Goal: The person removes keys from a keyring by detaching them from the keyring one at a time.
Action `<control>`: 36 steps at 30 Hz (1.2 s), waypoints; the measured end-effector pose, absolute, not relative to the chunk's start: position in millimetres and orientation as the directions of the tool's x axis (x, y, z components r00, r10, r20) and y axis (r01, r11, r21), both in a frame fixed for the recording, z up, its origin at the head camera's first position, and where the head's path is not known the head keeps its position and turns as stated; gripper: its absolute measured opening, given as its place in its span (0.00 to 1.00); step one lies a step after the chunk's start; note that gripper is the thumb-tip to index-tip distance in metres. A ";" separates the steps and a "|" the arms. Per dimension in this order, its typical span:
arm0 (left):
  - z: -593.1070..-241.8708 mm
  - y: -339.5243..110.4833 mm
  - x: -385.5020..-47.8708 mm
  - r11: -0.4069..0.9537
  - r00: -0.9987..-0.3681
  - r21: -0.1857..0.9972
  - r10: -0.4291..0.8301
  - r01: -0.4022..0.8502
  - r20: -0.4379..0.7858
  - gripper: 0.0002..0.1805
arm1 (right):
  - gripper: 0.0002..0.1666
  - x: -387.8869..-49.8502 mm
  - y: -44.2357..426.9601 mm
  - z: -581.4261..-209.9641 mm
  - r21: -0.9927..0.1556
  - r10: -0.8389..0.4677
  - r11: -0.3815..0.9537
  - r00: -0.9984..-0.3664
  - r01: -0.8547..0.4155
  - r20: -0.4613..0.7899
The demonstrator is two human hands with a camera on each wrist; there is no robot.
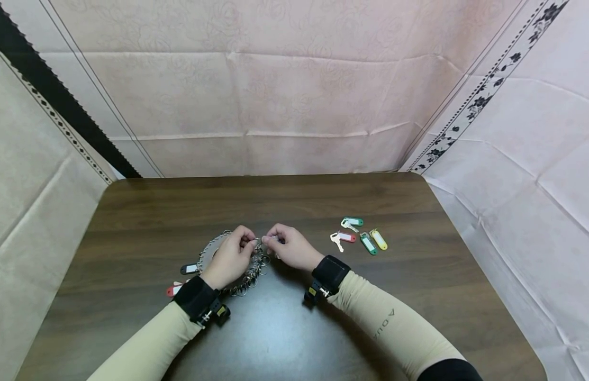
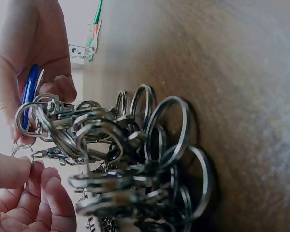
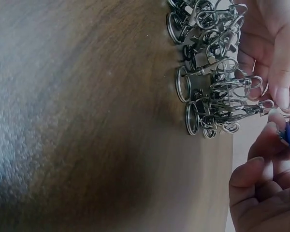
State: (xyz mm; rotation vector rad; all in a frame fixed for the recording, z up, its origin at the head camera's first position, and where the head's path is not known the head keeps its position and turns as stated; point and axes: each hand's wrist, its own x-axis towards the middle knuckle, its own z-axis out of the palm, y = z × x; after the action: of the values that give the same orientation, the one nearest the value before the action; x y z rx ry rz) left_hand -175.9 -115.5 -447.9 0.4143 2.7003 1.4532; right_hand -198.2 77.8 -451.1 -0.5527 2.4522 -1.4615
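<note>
My left hand (image 1: pixel 231 257) pinches a small metal split ring (image 2: pixel 22 151) between thumb and fingers. The ring joins a swivel clasp at the edge of a bunch of key-ring clasps (image 3: pixel 217 92), which hang along a round holder (image 1: pixel 209 252). Close beside it, my right hand (image 1: pixel 295 248) holds a blue key tag (image 2: pixel 29 94), with a metal piece, apparently a key, alongside. Its fingertips meet the split ring in the right wrist view. Whether the tag is threaded on the ring cannot be made out.
To the right on the wooden table (image 1: pixel 284 338) lie a yellow tag (image 1: pixel 378 239), a green tag (image 1: pixel 368 244), and red (image 1: pixel 349 237) and upper green (image 1: pixel 354 221) tags with keys. A black tag (image 1: pixel 188 269) and a red tag (image 1: pixel 171 291) lie left of the holder.
</note>
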 end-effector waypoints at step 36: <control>-455.0 -115.3 -174.8 0.545 -0.945 0.805 0.321 0.234 0.057 0.03 | 0.08 -196.8 76.9 -444.9 -0.881 -0.429 0.403 -0.901 -0.247 0.056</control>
State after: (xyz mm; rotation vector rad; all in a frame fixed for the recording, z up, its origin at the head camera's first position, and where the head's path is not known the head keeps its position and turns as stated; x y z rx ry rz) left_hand -174.8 -115.3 -455.0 0.4815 2.6751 1.3714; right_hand -196.8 76.9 -444.9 -0.6032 2.4762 -1.5076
